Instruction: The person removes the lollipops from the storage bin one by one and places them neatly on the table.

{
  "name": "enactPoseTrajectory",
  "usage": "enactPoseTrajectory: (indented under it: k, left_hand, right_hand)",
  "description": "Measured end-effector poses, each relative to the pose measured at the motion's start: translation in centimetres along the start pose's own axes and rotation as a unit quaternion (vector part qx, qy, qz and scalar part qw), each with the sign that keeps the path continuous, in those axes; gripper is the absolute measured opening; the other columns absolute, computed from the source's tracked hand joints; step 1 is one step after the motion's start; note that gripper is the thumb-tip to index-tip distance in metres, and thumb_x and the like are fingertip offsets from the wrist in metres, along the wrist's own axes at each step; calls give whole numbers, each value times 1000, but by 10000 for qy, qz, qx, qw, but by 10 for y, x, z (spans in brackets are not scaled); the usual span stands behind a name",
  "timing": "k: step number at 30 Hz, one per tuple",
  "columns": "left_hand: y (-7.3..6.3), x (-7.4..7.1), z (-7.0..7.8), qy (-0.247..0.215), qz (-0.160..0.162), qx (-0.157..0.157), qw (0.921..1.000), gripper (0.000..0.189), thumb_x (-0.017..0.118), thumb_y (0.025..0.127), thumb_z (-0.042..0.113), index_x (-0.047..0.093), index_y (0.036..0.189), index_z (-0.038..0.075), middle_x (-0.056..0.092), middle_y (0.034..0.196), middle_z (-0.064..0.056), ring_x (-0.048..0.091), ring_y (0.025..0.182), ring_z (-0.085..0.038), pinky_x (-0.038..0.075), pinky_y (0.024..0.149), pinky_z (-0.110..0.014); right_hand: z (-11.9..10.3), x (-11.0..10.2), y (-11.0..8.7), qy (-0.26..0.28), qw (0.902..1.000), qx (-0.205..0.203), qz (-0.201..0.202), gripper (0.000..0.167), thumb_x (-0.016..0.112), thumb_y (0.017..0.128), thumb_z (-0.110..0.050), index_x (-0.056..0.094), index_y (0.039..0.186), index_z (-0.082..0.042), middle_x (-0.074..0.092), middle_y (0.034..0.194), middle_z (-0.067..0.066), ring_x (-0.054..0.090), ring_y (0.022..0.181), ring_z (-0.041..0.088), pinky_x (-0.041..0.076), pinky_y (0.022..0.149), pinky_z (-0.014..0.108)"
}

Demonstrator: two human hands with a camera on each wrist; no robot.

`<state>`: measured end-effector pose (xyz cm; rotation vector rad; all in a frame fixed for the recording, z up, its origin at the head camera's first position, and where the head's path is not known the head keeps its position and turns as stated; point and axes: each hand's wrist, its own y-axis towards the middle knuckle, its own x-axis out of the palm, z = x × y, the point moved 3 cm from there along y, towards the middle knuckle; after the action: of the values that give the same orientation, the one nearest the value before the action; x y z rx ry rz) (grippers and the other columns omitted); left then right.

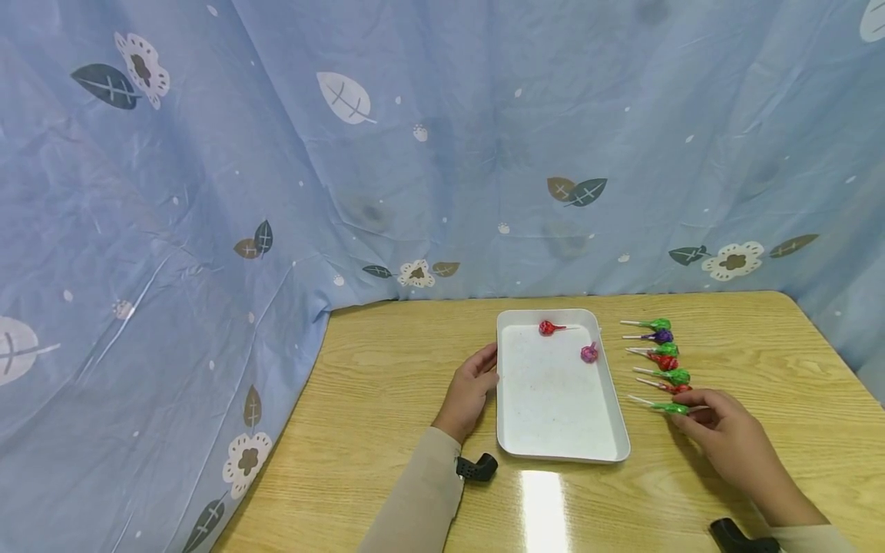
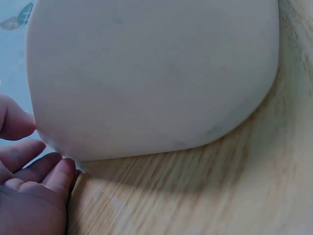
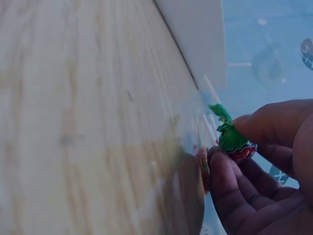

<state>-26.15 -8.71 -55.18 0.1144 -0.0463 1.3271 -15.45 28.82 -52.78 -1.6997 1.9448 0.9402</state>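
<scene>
A white rectangular tray [image 1: 553, 399] lies on the table, with a red lollipop [image 1: 547, 328] and a pink lollipop [image 1: 589, 353] near its far end. At the tray's left wall is my left hand [image 1: 469, 392]; its thumb and fingertips touch the outer side, seen close in the left wrist view. My right hand [image 1: 726, 434] pinches a green-wrapped lollipop [image 3: 234, 141] by its candy head, the white stick pointing left toward the tray. This lollipop is at the near end of a column of lollipops right of the tray.
In that column lie green [image 1: 661, 325], purple [image 1: 664, 336] and red [image 1: 667, 362] lollipops, sticks pointing left. The wooden table [image 1: 387, 369] ends at a blue patterned curtain [image 1: 442, 153] behind and on the left. Black wrist devices [image 1: 477, 468] show near both sleeves.
</scene>
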Motion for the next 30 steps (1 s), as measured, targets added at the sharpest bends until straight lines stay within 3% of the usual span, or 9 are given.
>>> enactPoseTrajectory:
  k: [7, 15, 30]
  left_hand:
    - [0, -1, 0, 39, 4, -16, 10000, 60, 53, 103, -3, 47, 163, -1, 50, 164, -14, 46, 150, -27, 43, 119, -36]
    - [-1, 0, 1, 49, 22, 13, 10000, 60, 54, 103, -3, 48, 162, -1, 50, 163, -16, 47, 150, -29, 44, 119, -37]
    - [-1, 1, 1, 18, 58, 9, 10000, 60, 54, 101, -3, 49, 161, -2, 52, 162, -15, 48, 149, -28, 44, 118, -37]
  right_hand:
    - [5, -1, 0, -192, 9998, 5, 50, 22, 78, 98, 2, 72, 119, 5, 62, 116, 24, 56, 83, -4, 53, 58, 24]
    - [10, -4, 0, -411, 9990, 177, 47, 24, 78, 101, -7, 71, 121, 5, 65, 114, 20, 60, 84, 7, 52, 60, 23]
    - [13, -7, 5, -419, 9982, 429, -13, 27, 74, 105, -11, 69, 124, 8, 62, 119, 28, 65, 88, 14, 51, 61, 23]
